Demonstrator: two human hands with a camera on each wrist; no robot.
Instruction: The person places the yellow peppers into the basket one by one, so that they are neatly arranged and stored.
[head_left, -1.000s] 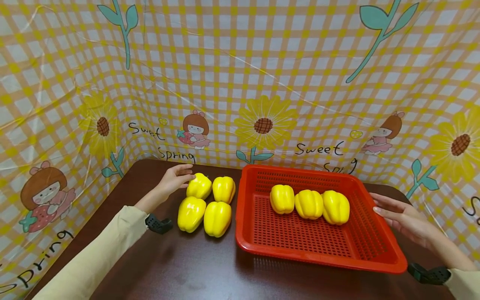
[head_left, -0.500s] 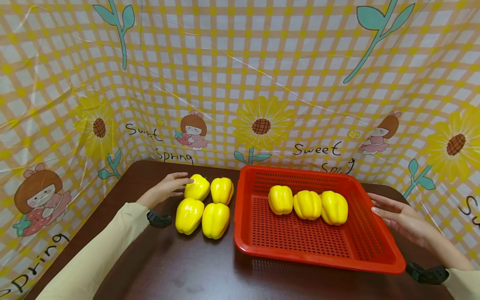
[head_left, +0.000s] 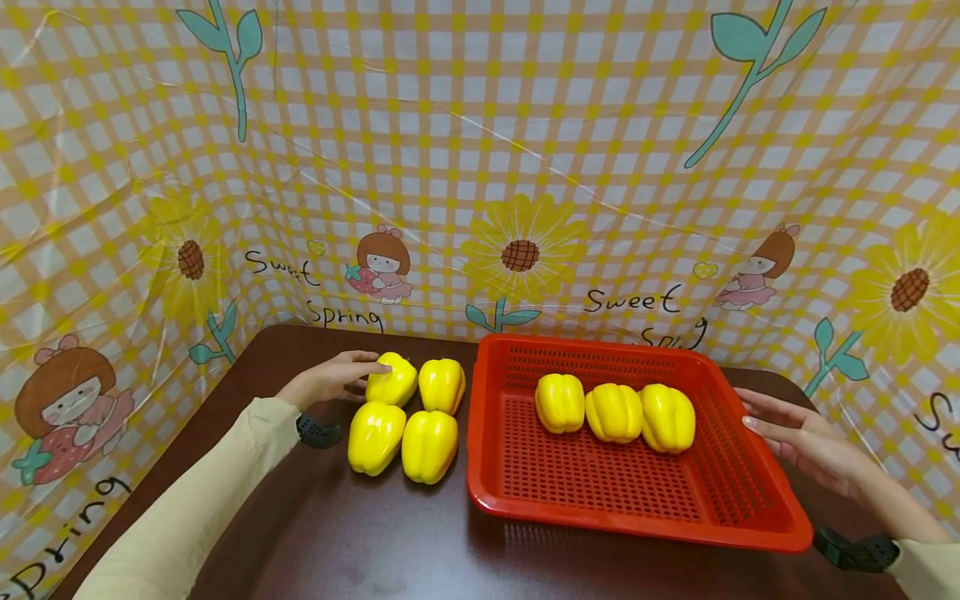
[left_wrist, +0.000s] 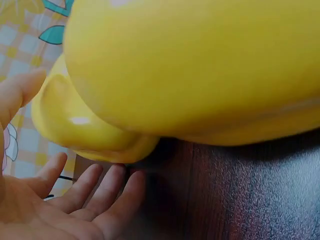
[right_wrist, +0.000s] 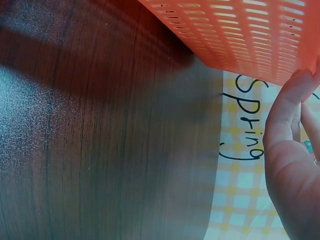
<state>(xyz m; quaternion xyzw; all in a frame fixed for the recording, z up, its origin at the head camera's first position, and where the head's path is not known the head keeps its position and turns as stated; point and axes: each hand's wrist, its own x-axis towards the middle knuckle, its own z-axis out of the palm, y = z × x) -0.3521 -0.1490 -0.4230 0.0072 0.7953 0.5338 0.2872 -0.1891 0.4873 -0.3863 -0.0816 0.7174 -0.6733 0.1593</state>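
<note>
My left hand [head_left: 330, 379] is at the far-left yellow bell pepper [head_left: 393, 381] of a cluster on the table. In the left wrist view its thumb and loosely bent fingers [left_wrist: 112, 190] stand on either side of that pepper [left_wrist: 85, 120], fingertips right at its lower side. A nearer pepper [left_wrist: 200, 65] fills the top of that view. My right hand [head_left: 810, 442] rests at the right rim of the red perforated plastic basket [head_left: 637, 521], its fingers fairly straight. Thumb and fingers touch the basket's edge in the right wrist view. Three yellow peppers [head_left: 615, 412] lie in the basket.
Beside the left hand's pepper are further peppers: one at the back [head_left: 442, 386], two in front [head_left: 430, 447]. The dark wooden table [head_left: 337, 533] shows in front of them. A checked cloth [head_left: 420, 150] with flower prints encloses the back and sides.
The left hand has moved slightly down and closer around the far-left pepper, its thumb now overlapping it. The right hand stays at the basket rim. The whole view has shifted a little.
</note>
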